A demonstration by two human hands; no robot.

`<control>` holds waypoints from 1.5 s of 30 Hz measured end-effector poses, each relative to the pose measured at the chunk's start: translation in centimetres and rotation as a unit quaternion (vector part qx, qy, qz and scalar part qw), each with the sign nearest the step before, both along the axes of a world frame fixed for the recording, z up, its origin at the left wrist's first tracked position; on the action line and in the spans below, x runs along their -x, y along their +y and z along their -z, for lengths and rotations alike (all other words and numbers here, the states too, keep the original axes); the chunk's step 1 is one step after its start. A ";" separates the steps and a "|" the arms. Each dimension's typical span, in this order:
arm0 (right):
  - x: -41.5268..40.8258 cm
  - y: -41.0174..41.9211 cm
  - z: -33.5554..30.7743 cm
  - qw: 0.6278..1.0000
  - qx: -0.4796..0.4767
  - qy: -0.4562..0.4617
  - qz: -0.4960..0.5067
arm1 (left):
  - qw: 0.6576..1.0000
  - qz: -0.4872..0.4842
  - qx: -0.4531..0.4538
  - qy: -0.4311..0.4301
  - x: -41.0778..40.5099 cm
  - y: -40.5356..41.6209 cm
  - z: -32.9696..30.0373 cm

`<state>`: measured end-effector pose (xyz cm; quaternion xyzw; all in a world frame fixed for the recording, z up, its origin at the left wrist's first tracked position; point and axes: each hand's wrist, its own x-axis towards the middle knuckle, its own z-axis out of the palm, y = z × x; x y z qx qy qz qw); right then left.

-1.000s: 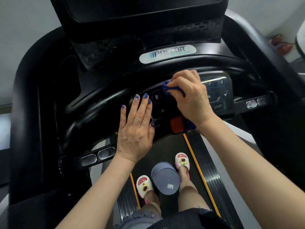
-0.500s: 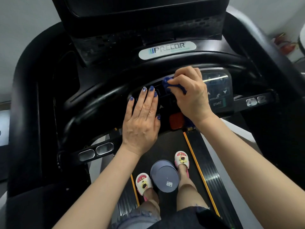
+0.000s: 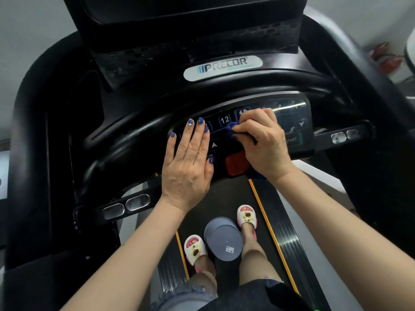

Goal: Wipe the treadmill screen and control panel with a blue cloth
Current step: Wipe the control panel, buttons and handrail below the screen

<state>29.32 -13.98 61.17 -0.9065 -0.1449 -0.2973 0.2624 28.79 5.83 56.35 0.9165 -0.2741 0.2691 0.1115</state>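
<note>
While the person stands on the treadmill belt (image 3: 215, 198), the right hand (image 3: 265, 144) bears down on the control panel (image 3: 298, 122), its fingers curled around a bunched blue cloth (image 3: 231, 127). Only a small tuft of the cloth shows at the fingertips, at about 10 o'clock from the knuckles, and a second scrap peeks out under the wrist at 6 o'clock. The cloth touches the panel just right of a lit key reading 12 (image 3: 225, 120) and just above the red stop button (image 3: 235, 163), which sits at 7 o'clock from the right hand and is partly covered by it.

The left hand (image 3: 188, 162) lies flat on the left part of the same panel, fingers straight and close together, holding nothing; its blue-painted nails point toward 12 o'clock. A white up-arrow key (image 3: 214, 145) shows in the gap between the two hands. At 3 o'clock from the right hand a START key (image 3: 292, 139) is partly readable.

Above the panel, toward 12 o'clock, a curved black handlebar (image 3: 247, 84) crosses the console, then a silver PRECOR badge (image 3: 222, 68), and at the top edge the dark treadmill screen (image 3: 190, 7), well apart from both hands.

Down at 6 o'clock, two feet in cartoon slippers (image 3: 247, 217) stand on the belt with a grey round container (image 3: 223, 241) between them. Metal grip sensors (image 3: 125, 205) sit on the side bar at 8 o'clock.
</note>
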 end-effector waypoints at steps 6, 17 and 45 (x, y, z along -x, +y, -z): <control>0.7 -1.9 0.4 0.999 0.015 0.016 -0.036 | 1.000 0.002 -0.001 0.001 0.1 -0.1 -0.1; 1.7 -1.3 0.6 0.995 0.031 0.063 -0.073 | 1.000 0.000 -0.003 0.005 0.1 -0.1 0.0; 1.8 -1.7 -0.1 0.998 -0.007 0.061 0.026 | 0.997 0.014 0.057 0.041 -1.4 -1.7 -2.9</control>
